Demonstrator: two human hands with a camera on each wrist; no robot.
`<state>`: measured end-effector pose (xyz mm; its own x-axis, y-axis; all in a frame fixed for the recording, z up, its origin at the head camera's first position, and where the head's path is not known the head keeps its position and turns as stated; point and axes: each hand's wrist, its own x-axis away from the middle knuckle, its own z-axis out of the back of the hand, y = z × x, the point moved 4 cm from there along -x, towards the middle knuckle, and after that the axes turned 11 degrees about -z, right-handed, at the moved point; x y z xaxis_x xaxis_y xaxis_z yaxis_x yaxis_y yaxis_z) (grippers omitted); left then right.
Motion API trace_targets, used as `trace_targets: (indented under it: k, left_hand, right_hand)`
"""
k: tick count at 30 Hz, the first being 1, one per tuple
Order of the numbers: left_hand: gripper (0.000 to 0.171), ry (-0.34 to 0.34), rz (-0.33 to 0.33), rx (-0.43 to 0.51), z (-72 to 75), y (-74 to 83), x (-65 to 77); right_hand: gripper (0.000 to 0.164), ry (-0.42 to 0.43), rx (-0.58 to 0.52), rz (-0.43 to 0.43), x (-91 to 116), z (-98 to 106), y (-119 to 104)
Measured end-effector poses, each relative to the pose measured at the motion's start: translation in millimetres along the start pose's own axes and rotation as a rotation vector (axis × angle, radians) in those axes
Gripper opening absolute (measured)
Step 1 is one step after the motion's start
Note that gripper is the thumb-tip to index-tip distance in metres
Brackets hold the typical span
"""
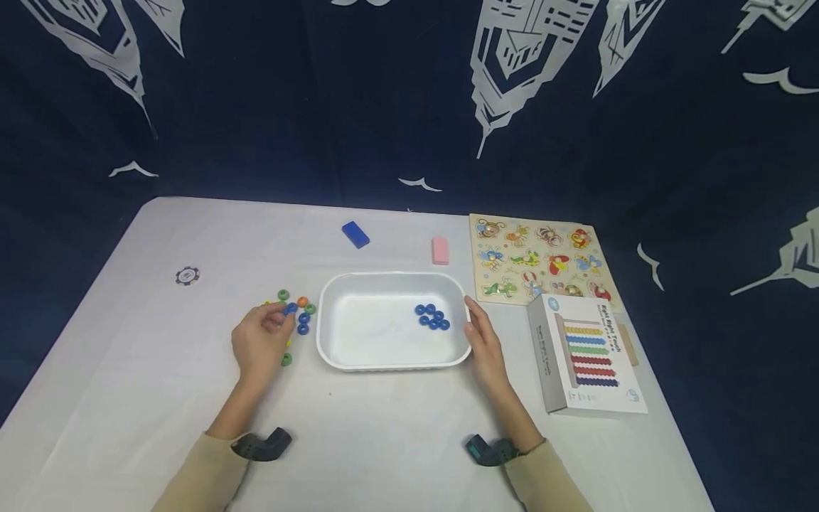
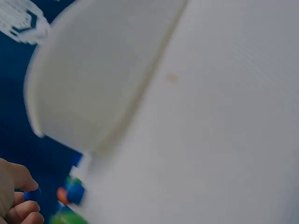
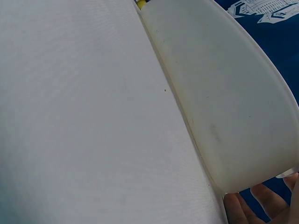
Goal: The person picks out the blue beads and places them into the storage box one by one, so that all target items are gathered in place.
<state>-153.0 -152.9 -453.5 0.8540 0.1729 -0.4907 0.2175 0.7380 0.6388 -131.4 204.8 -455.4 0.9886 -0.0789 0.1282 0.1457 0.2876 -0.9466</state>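
My left hand (image 1: 264,341) is at the left of the tray and pinches a blue bead (image 2: 32,194) between thumb and fingertip. Around it lie loose beads: an orange bead (image 1: 303,302), blue beads (image 1: 303,329), green beads (image 1: 284,294) and bits of yellow, partly hidden by the hand. The white tray (image 1: 390,364) stands in the middle of the table, with several blue beads (image 1: 433,317) grouped in its right part. Against the tray's right side rests my right hand (image 1: 489,352), its fingers (image 3: 268,200) touching the outer wall.
A boxed bead toy (image 1: 589,355) stands at the right, overlapping a wooden insect puzzle board (image 1: 534,259). Behind the tray lie a blue block (image 1: 355,235) and a pink block (image 1: 440,250). A poker chip (image 1: 188,276) lies far left. Dark patterned cloth hangs behind the table.
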Motion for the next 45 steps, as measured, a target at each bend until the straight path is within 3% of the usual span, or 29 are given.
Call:
trace_targets:
  k: [3,5,9,13,17,22,29,32,35,38,41,45]
  left_hand:
    - [0.023,0.025,-0.049,0.128,7.4,24.5,-14.6]
    - [0.022,-0.020,-0.082,0.203,4.0,43.8,-23.7]
    - [0.020,-0.218,-0.103,0.296,-23.9,77.4,-30.5]
    - [0.018,-0.415,-0.130,0.289,-65.7,100.3,-30.2]
    - [0.019,-0.568,-0.130,0.248,-103.3,110.4,-27.5]
    - [0.020,-0.723,-0.123,0.178,-131.5,117.4,-19.2]
    - [0.026,-0.782,-0.176,0.129,-145.7,123.5,-13.6]
    - [0.031,-0.772,-0.209,0.096,-139.7,127.6,-11.9]
    - [0.032,-0.692,-0.275,0.134,-120.7,137.0,-11.0]
    - [0.029,-0.521,-0.356,0.253,-89.9,144.7,-9.6]
    - [0.024,-0.303,-0.393,0.357,-55.8,138.4,-7.9]
    - [0.018,-0.059,-0.296,0.407,-24.5,101.2,-6.7]
  right_hand:
    - [0.042,0.010,0.006,0.008,-5,0,11]
    - [0.041,0.018,0.007,0.021,-7,1,15]
    - [0.042,0.016,0.007,0.001,-4,-1,10]
    - [0.043,0.004,0.021,-0.030,3,-2,-7]
    - [0.043,0.000,0.025,-0.026,6,-2,-10]
    - [0.043,0.012,0.030,-0.026,6,-1,-9]
    - [0.043,-0.003,0.019,-0.020,5,-2,-9]
    - [0.043,-0.006,0.018,-0.017,5,-2,-10]
    - [0.043,-0.005,0.015,-0.009,5,-2,-10]
    - [0.043,-0.007,0.005,-0.004,4,-3,-10]
    - [0.043,-0.007,-0.004,-0.002,4,-3,-10]
    - [0.043,0.000,-0.005,-0.003,4,-3,-10]
